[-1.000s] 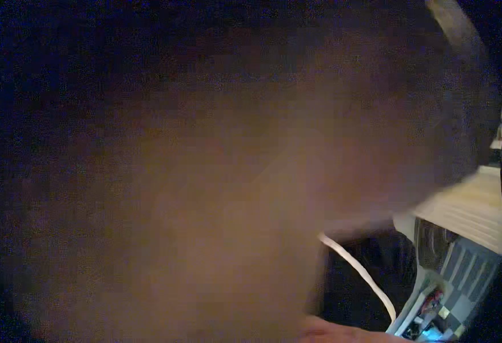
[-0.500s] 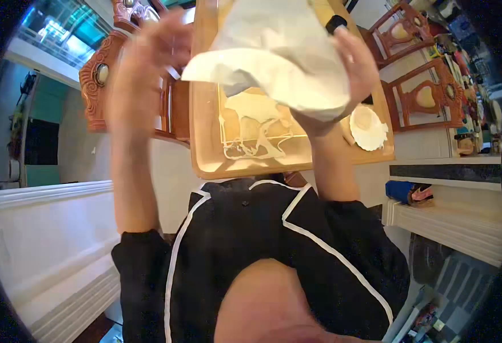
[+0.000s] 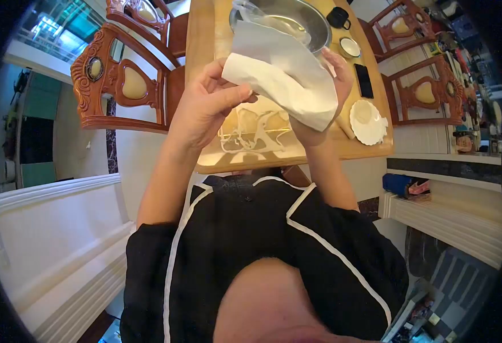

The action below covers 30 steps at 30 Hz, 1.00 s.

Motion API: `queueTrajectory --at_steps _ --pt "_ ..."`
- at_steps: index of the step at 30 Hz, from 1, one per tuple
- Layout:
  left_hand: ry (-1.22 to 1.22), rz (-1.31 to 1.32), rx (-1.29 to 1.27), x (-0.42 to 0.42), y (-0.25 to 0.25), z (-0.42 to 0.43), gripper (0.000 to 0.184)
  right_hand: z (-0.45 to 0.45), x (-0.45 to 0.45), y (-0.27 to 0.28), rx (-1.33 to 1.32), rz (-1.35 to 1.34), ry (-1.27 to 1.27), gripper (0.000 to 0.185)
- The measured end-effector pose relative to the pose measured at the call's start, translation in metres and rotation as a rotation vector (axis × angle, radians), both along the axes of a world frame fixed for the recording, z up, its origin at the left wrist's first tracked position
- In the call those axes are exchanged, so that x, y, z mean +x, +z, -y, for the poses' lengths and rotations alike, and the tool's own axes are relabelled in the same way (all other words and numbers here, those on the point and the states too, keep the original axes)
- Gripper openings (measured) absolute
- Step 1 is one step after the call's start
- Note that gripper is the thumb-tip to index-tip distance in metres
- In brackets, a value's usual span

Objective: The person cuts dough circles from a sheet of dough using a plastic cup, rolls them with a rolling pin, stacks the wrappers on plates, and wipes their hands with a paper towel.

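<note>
A white bag or sheet [image 3: 285,80] with a folded-over edge is held up above the wooden table. My left hand [image 3: 211,103] pinches its left edge between thumb and fingers. Around its right side wraps my right hand [image 3: 334,80], partly hidden behind the white material. Beyond it stands a metal bowl [image 3: 319,26] with clear plastic inside. Under my hands, a pale patterned area [image 3: 257,134] shows on the tabletop.
On the table's right side are a black cup [image 3: 337,18], a small round dish [image 3: 350,47], a black phone [image 3: 363,80] and a white scalloped plate [image 3: 367,122]. Carved wooden chairs [image 3: 134,86] flank the table [image 3: 205,161].
My left hand has come in from the left and taken hold of the white material's edge. The white material has shifted slightly, uncovering the metal bowl. The view was almost fully blocked earlier.
</note>
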<state>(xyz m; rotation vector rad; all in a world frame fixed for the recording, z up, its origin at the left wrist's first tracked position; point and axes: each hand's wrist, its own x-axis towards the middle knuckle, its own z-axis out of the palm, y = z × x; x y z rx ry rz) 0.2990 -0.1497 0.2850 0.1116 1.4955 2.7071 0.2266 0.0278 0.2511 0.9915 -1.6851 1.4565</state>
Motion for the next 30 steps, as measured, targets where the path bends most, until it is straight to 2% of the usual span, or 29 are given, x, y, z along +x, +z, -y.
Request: queueTrajectory --at_steps 2,4,12,14,15,16,17,18,19,21,22,23,24,25,26,27,28,29,30 --pt "0.055 0.005 -0.052 0.004 0.000 -0.004 0.049 -0.001 0.003 -0.003 -0.031 0.125 -0.003 0.084" --pt "0.117 -0.068 -0.047 0.007 0.000 -0.009 0.048 -0.004 0.005 -0.004 -0.011 0.122 0.000 0.084" --pt "0.141 -0.093 -0.068 0.015 -0.005 -0.012 0.043 -0.007 0.015 -0.002 0.031 0.202 0.043 0.083" --pt "0.140 -0.102 -0.035 0.015 -0.009 -0.014 0.041 -0.007 0.016 -0.004 -0.029 0.224 0.110 0.074" --pt "0.179 -0.070 -0.110 0.015 -0.012 -0.013 0.048 -0.009 0.016 -0.005 -0.030 0.224 0.107 0.074" --pt "0.214 -0.041 -0.185 0.012 -0.014 -0.021 0.055 -0.021 0.012 -0.004 0.042 0.216 0.189 0.066" --pt "0.306 -0.058 -0.380 0.010 -0.019 -0.020 0.066 -0.025 0.011 -0.005 0.115 0.207 0.265 0.059" --pt "0.393 -0.083 -0.573 0.007 -0.021 -0.019 0.078 -0.021 0.015 -0.010 0.060 0.419 0.267 0.044" --pt "0.383 -0.051 -0.686 0.006 -0.019 -0.020 0.098 -0.021 0.014 -0.013 0.071 0.573 0.348 0.043" --pt "0.344 -0.081 -0.719 0.002 -0.051 -0.013 0.101 -0.031 0.011 -0.034 0.125 0.808 0.404 0.039" --pt "0.162 0.040 -0.499 0.002 -0.067 -0.007 0.099 -0.033 0.018 -0.027 0.154 0.937 0.368 0.036" --pt "0.073 0.104 -0.380 0.001 -0.081 -0.006 0.086 -0.033 0.023 -0.020 0.175 1.071 0.328 0.032" --pt "-0.014 0.178 -0.265 0.001 -0.094 -0.007 0.074 -0.027 0.021 -0.041 0.143 0.998 0.353 0.030" --pt "-0.035 0.311 -0.195 0.000 -0.109 -0.009 0.059 -0.023 0.016 -0.067 0.118 0.922 0.383 0.029" --pt "-0.046 0.447 -0.130 -0.001 -0.125 -0.011 0.046 -0.025 0.016 -0.075 0.321 0.643 0.172 0.028" --pt "-0.066 0.446 -0.103 -0.003 -0.141 -0.012 0.038 -0.026 0.018 -0.079 0.523 0.364 -0.032 0.028" --pt "-0.076 0.444 -0.075 -0.017 -0.170 -0.008 0.031 -0.022 0.011 -0.090 0.606 0.248 -0.055 0.033" --pt "0.018 0.496 -0.015 -0.025 -0.190 -0.008 0.029 -0.020 0.009 -0.095 0.634 0.190 -0.018 0.034" --pt "0.012 0.495 -0.022 -0.027 -0.195 -0.008 0.029 -0.022 0.014 -0.098 0.661 0.132 0.023 0.035"
